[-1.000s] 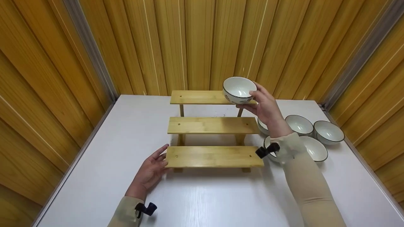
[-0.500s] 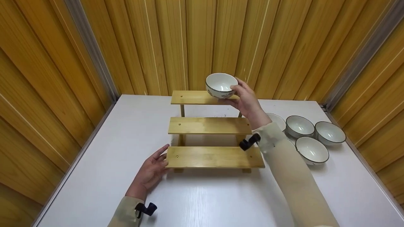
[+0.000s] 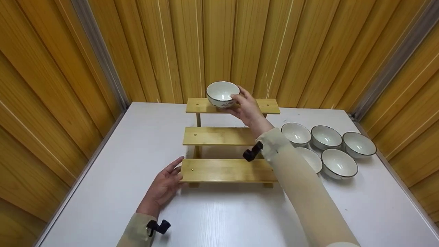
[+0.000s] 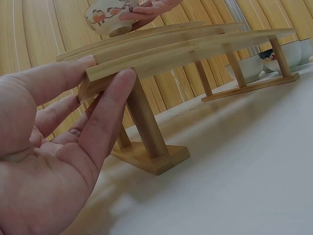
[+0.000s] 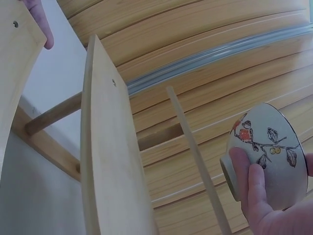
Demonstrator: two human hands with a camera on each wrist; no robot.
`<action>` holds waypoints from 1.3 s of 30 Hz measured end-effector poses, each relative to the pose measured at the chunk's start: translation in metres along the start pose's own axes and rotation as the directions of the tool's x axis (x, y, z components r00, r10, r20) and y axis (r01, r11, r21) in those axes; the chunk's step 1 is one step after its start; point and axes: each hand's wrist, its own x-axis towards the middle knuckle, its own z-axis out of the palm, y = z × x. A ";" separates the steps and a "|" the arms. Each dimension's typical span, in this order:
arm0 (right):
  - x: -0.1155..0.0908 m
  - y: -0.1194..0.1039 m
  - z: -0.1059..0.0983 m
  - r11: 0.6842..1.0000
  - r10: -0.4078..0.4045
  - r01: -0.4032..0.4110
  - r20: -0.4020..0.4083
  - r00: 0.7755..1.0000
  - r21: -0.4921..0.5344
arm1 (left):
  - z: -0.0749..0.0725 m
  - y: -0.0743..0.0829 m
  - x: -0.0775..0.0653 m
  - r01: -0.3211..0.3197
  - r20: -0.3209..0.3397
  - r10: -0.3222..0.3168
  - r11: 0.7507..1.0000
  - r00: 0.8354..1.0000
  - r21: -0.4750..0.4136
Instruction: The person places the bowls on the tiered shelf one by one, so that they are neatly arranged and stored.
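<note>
A three-tier wooden stand (image 3: 226,170) stands on the white table. My left hand (image 3: 165,187) pinches the left end of its lowest board; in the left wrist view the thumb (image 4: 110,105) is under the board's corner and a finger lies on top. My right hand (image 3: 249,109) grips a white bowl (image 3: 223,92) with a dark rim, thumb at the rim and fingers under its side. The bowl is upright, close over the left half of the top board. In the right wrist view, birds and a leafy branch decorate the bowl (image 5: 274,152).
Several similar bowls, one of them a front bowl (image 3: 339,164), stand close together on the table right of the stand. My right sleeve (image 3: 301,181) crosses over the stand's right side. Wood-panelled walls (image 3: 216,44) enclose the table (image 3: 109,164) at the back and sides.
My right hand has carried the bowl leftward along the top board, from its right end to left of its middle. The left hand and the stand have stayed in place.
</note>
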 end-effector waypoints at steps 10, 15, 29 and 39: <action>0.007 0.010 0.015 1.000 0.018 -0.018 -0.014 1.000 0.002 | 0.001 -0.002 -0.001 -0.004 -0.012 0.004 1.000 1.000 -0.004; 0.008 0.015 0.017 0.999 0.037 -0.037 -0.040 0.999 -0.008 | 0.001 -0.003 -0.001 -0.001 -0.006 0.001 1.000 1.000 0.008; 0.009 0.015 0.010 0.994 0.072 -0.076 -0.049 0.996 -0.079 | 0.003 -0.002 0.003 0.024 -0.017 -0.025 0.999 1.000 -0.030; 0.004 0.014 -0.001 0.994 0.084 -0.084 -0.011 0.996 -0.068 | 0.001 -0.001 0.002 0.026 -0.009 -0.026 0.999 1.000 -0.021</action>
